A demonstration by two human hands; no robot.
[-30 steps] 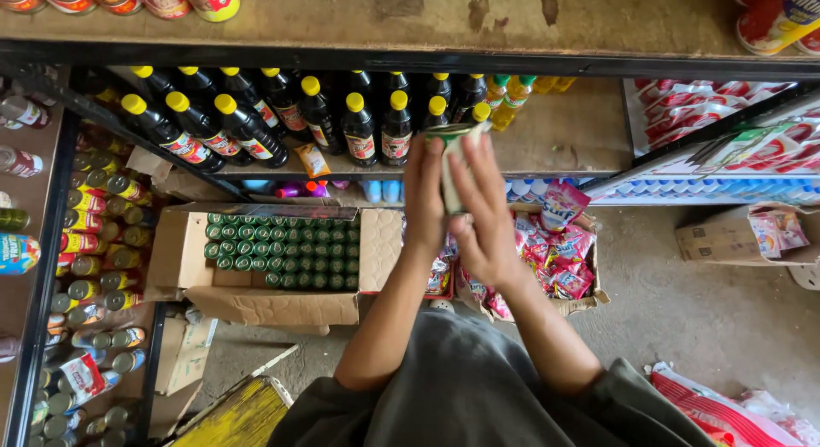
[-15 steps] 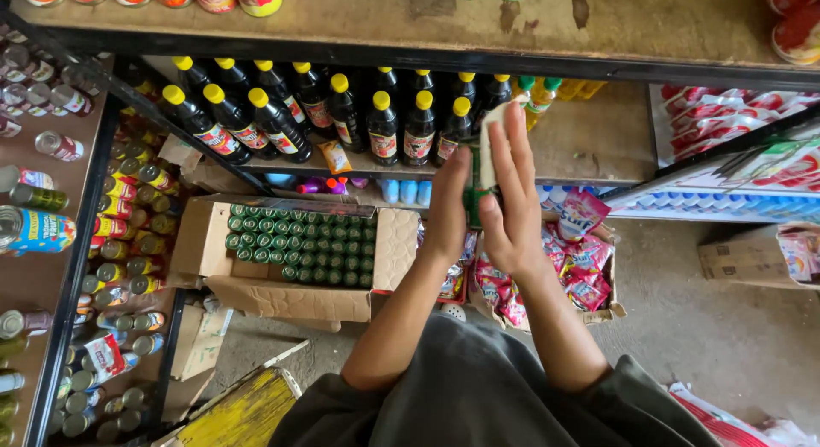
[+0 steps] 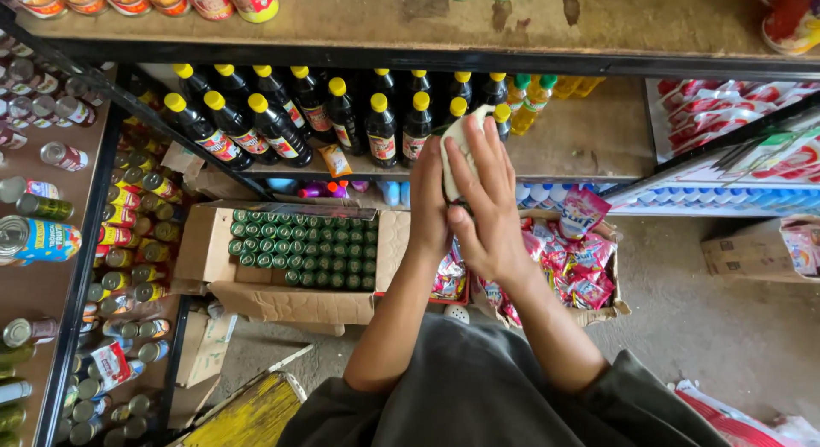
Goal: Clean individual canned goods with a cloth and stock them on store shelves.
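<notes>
**Both hands on a pale bottle at the shelf**

While the right hand [image 3: 491,212] wraps its fingers over a pale bottle [image 3: 461,148], the left hand [image 3: 430,204] presses against its other side. Just behind stand dark yellow-capped bottles [image 3: 382,127] on the wooden shelf [image 3: 589,135]; below lies a cardboard box [image 3: 256,298] of green caps.

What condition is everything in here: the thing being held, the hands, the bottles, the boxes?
Pale bottle: upright, clasped between both hands.
Left hand: closed around the bottle's side.
Right hand: fingers spread over the bottle.
Dark bottles: capped yellow, standing in rows.
Cardboard box: flaps open, full of green-capped bottles.
Sachet box: open, heaped with packets.
</notes>
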